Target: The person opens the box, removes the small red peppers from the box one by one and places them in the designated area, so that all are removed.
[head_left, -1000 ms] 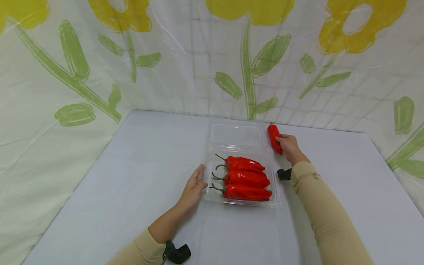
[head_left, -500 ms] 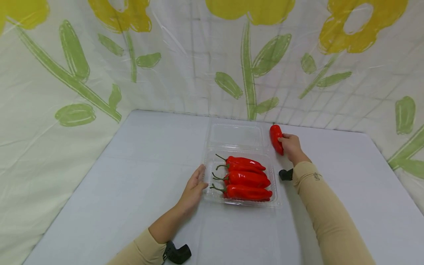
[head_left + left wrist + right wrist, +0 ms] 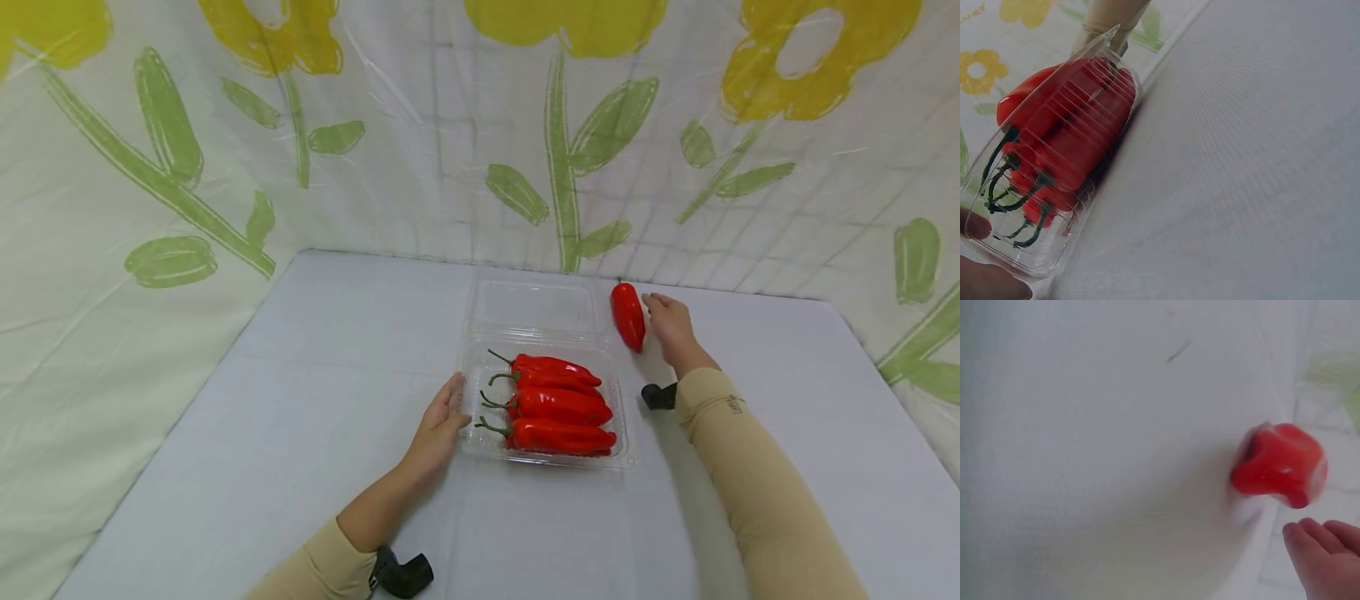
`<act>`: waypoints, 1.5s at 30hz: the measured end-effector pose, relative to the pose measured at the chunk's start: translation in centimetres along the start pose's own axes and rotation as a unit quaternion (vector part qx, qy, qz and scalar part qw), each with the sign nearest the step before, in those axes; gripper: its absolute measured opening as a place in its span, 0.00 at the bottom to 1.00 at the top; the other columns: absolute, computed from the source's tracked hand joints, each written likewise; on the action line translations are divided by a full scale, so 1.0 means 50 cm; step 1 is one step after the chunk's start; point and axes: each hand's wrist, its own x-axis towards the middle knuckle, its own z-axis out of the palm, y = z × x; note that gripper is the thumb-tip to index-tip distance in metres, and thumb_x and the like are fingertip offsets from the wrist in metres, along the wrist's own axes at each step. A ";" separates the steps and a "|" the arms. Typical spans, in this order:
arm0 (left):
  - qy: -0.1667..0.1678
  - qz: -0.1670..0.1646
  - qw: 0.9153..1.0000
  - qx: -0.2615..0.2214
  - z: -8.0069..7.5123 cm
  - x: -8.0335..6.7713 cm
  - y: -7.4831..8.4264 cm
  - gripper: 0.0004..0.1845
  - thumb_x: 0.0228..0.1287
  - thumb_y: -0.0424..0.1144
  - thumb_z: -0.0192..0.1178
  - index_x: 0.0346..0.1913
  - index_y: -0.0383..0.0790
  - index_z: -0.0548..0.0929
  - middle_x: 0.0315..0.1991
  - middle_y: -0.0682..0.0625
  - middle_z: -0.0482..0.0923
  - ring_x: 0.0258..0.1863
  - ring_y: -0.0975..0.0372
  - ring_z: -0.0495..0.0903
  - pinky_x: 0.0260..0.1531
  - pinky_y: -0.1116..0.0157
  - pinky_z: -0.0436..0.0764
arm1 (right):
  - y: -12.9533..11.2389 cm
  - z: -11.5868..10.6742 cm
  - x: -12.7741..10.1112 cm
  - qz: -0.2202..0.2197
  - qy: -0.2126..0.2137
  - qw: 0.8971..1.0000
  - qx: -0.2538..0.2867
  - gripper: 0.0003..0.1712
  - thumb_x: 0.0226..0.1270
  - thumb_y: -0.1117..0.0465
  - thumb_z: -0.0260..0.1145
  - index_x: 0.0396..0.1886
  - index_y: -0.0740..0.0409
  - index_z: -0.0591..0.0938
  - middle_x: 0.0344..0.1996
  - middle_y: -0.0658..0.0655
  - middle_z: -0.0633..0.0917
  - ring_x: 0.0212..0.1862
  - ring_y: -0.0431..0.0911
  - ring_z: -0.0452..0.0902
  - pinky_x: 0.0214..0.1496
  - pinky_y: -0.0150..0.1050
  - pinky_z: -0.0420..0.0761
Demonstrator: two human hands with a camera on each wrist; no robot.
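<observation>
Staged tabletop [image 3: 300,400], flower-printed backdrop [image 3: 450,150].

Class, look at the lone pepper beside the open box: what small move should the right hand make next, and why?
Probably close the right hand around the loose pepper. It lies on the table, outside the clear box that holds the others, and the open fingers sit just beside it.

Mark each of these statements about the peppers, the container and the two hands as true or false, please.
1. The right hand grips the lone red pepper. False: its fingers lie open beside the pepper, which rests on the table.
2. The clear plastic clamshell container has its lid open. True.
3. The container is empty. False: several red peppers with green stems lie in it.
4. The left hand touches the container's left edge. True.
5. The lone pepper lies left of the container. False: it lies to its right, beside the lid.
</observation>
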 end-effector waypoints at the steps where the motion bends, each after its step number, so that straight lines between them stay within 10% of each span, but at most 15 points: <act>1: -0.001 0.001 1.000 -0.001 0.001 0.000 0.000 0.36 0.59 0.22 0.38 0.71 0.26 0.41 0.74 0.36 0.38 0.74 0.48 0.36 0.72 0.51 0.39 | -0.002 -0.002 -0.005 -0.007 -0.001 1.000 0.010 0.36 0.72 0.48 0.41 0.72 0.63 0.51 0.72 0.64 0.54 0.73 0.57 0.50 0.74 0.49 0.53; 10: 0.012 -0.003 1.000 0.011 0.002 0.000 0.002 0.36 0.59 0.22 0.40 0.71 0.27 0.44 0.74 0.36 0.40 0.74 0.48 0.38 0.72 0.50 0.41 | -0.017 -0.008 -0.047 -0.034 -0.065 0.995 0.070 0.42 0.70 0.42 0.46 0.73 0.63 0.48 0.74 0.62 0.50 0.74 0.55 0.47 0.74 0.45 0.52; 21: 0.013 0.002 1.000 0.010 0.003 0.001 0.002 0.36 0.58 0.21 0.39 0.71 0.26 0.44 0.74 0.36 0.39 0.74 0.48 0.38 0.72 0.51 0.41 | -0.045 0.000 -0.104 -0.073 -0.125 0.989 -0.016 0.43 0.66 0.43 0.55 0.73 0.58 0.53 0.73 0.61 0.55 0.73 0.57 0.48 0.72 0.58 0.52; 45: 0.017 0.003 1.000 0.011 0.004 0.002 0.001 0.35 0.58 0.21 0.38 0.71 0.26 0.46 0.74 0.36 0.42 0.74 0.48 0.39 0.72 0.51 0.43 | -0.109 0.077 -0.226 -0.182 -0.293 0.933 -0.105 0.33 0.60 0.55 0.65 0.65 0.56 0.69 0.64 0.60 0.72 0.67 0.59 0.64 0.61 0.50 0.73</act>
